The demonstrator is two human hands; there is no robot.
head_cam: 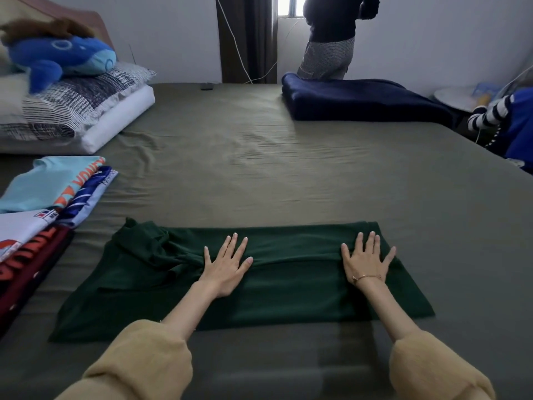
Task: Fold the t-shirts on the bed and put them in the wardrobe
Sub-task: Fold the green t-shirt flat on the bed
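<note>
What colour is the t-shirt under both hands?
Dark green, plain, with no print showing. The t-shirt shows best in the head view, the only one.

left hand (226, 268): palm down, flat, fingers spread, forearm bare, mustard sleeve pushed up. right hand (365, 259): palm down, flat, fingers spread, thin bracelet at wrist, matching sleeve. both arms extended forward, well apart.

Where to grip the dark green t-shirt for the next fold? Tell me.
Probably the two corners of the dark green t-shirt at its right end, coming from the right. It lies flat as a long band, that end is straight and tidy, while the left end is bunched.
</note>
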